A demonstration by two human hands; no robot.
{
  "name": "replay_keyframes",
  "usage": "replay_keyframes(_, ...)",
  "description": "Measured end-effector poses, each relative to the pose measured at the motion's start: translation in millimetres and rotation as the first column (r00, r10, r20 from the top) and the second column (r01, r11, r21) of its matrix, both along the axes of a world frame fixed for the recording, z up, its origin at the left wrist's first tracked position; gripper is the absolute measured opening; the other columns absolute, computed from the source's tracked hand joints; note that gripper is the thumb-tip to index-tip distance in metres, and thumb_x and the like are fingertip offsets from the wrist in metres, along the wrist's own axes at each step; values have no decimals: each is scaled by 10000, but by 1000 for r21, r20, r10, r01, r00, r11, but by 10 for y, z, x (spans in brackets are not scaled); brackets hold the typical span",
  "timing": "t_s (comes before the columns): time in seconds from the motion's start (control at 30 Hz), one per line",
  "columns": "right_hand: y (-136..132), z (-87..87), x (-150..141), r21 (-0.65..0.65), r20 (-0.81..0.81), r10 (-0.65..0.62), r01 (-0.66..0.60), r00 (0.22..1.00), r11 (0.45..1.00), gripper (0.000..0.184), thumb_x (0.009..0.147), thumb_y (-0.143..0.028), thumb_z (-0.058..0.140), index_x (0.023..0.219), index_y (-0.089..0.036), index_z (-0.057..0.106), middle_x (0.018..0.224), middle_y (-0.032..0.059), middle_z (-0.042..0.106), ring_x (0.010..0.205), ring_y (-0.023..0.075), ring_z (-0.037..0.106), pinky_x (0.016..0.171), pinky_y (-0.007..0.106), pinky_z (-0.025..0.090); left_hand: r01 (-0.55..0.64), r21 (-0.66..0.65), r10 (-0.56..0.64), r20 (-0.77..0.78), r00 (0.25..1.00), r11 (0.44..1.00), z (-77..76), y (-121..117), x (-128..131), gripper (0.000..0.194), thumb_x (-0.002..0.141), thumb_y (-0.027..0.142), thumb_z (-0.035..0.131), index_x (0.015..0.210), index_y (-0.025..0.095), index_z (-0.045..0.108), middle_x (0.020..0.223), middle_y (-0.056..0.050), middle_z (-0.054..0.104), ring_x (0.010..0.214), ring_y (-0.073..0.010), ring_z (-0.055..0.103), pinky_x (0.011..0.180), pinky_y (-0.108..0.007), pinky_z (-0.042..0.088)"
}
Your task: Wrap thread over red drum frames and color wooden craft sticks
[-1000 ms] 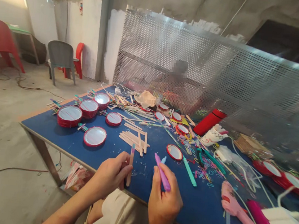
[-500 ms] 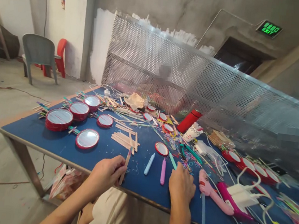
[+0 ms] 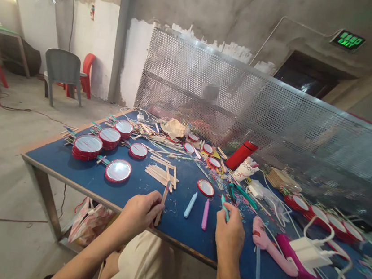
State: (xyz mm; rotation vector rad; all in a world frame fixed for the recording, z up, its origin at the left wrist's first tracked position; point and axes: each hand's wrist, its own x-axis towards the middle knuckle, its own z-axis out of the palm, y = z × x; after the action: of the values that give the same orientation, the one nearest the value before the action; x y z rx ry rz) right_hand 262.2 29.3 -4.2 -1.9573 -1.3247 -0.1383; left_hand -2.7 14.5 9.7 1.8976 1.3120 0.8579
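My left hand [image 3: 141, 209] pinches a wooden craft stick [image 3: 164, 195] near the table's front edge, its upper end coloured dark. Over to the right, my right hand [image 3: 230, 233] is closed around a teal marker [image 3: 224, 203], whose top end points up and away. Between the hands lie a light blue marker [image 3: 190, 205] and a purple marker [image 3: 205, 214]. Just behind them is a small round red-rimmed disc [image 3: 206, 187]. Bare craft sticks [image 3: 157, 173] lie in a loose pile beyond my left hand.
Red-rimmed drum-like discs [image 3: 88, 143] are stacked at the left; more stand at the right. A pink glue gun [image 3: 270, 245], white plugs [image 3: 311, 250] and cables lie right of my right hand. A red bottle [image 3: 241, 155] and paper cup [image 3: 245, 170] stand behind. A perforated metal panel [image 3: 188, 67] borders the back.
My right hand has drawn the teal marker slightly right and toward me, and the marker now sits deeper in the fingers. My left hand keeps the stick. The whole view has shifted a little.
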Motion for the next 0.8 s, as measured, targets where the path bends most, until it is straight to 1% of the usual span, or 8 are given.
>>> replay_keyframes(0.1,-78,8,-204,258,-289,137,-61,948,964,505,882,-592,450,1042,-139,606,625,4,616,517,179,595,517,301,485,8,-9,-8,0,1000,1000,17,-11,-1,169,930,246,448,769,241,501,572,64,670,538,-138,640,571,-209,410)
replay_keyframes(0.2,-162,55,-507,441,-464,299,-75,834,894,449,889,-615,489,979,-178,545,564,-77,510,450,126,512,448,252,433,7,-18,-7,-7,1000,1000,43,-24,-1,148,910,216,456,776,240,514,578,67,677,545,-132,641,571,-205,411)
replay_keyframes(0.37,-177,178,-920,700,-668,638,33,382,713,364,703,-313,821,764,-207,479,493,-135,480,376,58,434,375,160,357,25,-58,-24,3,1000,998,56,-35,0,166,928,232,450,774,242,512,602,60,703,554,-128,657,567,-195,429)
replay_keyframes(0.43,-160,189,-998,708,-680,660,55,320,704,311,712,-260,807,770,-198,507,478,-138,488,361,57,443,376,164,388,27,-72,-27,10,1000,997,51,-37,4,170,931,232,445,774,240,509,600,57,707,539,-125,656,554,-191,430)
replay_keyframes(0.5,-163,159,-1034,686,-695,645,23,318,727,184,795,-274,731,847,-171,587,500,-98,554,400,92,536,397,193,446,24,-74,-24,9,1000,997,46,-38,9,174,935,230,447,771,240,505,590,58,706,530,-122,656,555,-188,431)
replay_keyframes(0.6,-209,61,-1048,653,-647,636,-125,421,747,226,922,-324,603,991,-118,665,639,17,700,512,159,668,410,232,494,26,-92,-25,17,1000,995,44,-38,15,186,944,229,446,768,241,503,596,56,716,519,-116,654,548,-184,428)
replay_keyframes(0.7,-268,-26,-1061,668,-446,685,-295,576,683,224,941,-284,618,1083,-128,692,788,58,763,522,136,663,451,249,527,24,-88,-22,21,1000,996,39,-37,22,190,944,220,450,764,237,511,616,41,731,544,-123,668,565,-185,436)
replay_keyframes(0.8,-308,-66,-1088,694,-312,647,-298,696,655,173,872,-178,715,1042,-148,714,772,22,758,521,109,649,487,227,525,19,-98,-16,34,999,995,36,-38,32,185,936,214,460,760,236,512,611,43,726,533,-118,659,566,-183,437)
